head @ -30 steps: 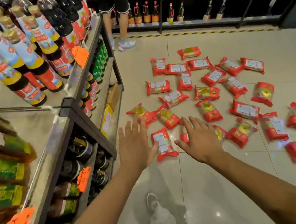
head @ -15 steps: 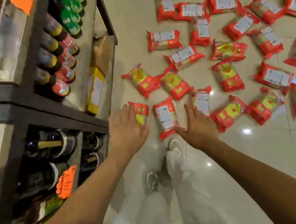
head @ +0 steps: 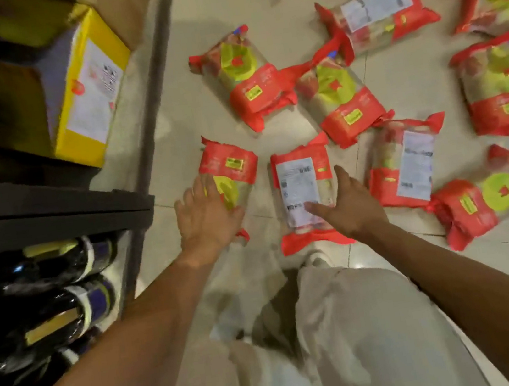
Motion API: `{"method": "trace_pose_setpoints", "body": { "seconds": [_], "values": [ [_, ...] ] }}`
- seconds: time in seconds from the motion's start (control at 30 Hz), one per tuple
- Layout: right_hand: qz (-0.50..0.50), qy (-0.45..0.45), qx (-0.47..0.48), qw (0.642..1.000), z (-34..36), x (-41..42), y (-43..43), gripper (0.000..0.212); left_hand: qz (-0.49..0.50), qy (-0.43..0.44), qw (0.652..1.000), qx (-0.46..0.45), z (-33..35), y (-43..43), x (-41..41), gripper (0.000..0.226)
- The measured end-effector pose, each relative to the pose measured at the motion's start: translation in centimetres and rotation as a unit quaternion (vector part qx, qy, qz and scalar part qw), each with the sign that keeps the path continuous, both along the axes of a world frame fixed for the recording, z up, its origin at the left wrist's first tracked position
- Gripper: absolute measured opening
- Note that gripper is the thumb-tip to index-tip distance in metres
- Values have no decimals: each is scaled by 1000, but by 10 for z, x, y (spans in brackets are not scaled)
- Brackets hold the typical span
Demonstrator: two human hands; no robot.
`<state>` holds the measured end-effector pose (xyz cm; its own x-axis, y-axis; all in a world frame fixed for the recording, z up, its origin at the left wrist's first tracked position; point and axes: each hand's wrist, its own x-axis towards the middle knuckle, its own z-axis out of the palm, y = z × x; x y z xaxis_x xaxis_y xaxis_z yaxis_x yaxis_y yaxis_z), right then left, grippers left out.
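Several red food packets lie scattered on the tiled floor [head: 294,28]. My left hand [head: 206,220] reaches down with spread fingers and lies over the near half of a packet with a yellow-green label [head: 232,166]. My right hand [head: 344,205] hovers with open fingers at the right side of a packet lying white label up [head: 298,183], its thumb over the label's lower corner. Whether either hand touches its packet is unclear. Neither hand grips anything.
A dark metal shelf unit [head: 50,206] stands at the left, with dark bottles [head: 46,290] on a low level and a yellow carton [head: 82,86] on the bottom board. My light trousers [head: 349,327] and a shoe [head: 316,259] are just below the packets.
I have bent down, so the floor and packets are much closer. Both hands have dropped from mid-air onto the two nearest packets.
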<state>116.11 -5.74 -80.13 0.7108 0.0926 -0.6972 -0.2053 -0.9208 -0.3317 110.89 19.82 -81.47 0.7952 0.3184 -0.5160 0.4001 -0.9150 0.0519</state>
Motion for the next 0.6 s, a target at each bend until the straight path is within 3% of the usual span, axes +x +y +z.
{"method": "trace_pose_setpoints", "body": {
  "seconds": [0.1,0.2,0.33,0.43,0.5,0.6],
  "values": [
    [-57,46,31,997,-74,20,-1,118,61,14,998,-9,-66,16,15,92],
    [-114,54,57,990,-151,30,-4,128,148,37,988,-38,-117,36,36,104],
    [-170,40,85,981,-221,41,-8,139,243,90,951,-166,-201,77,48,122],
    [-214,21,119,969,-238,45,-1,128,257,102,936,-217,-280,111,44,114],
    [-224,19,130,966,-238,48,8,128,260,95,937,-213,-294,118,45,112],
    [-229,35,139,963,-231,53,15,126,265,79,937,-214,-260,104,48,118]
  ]
}}
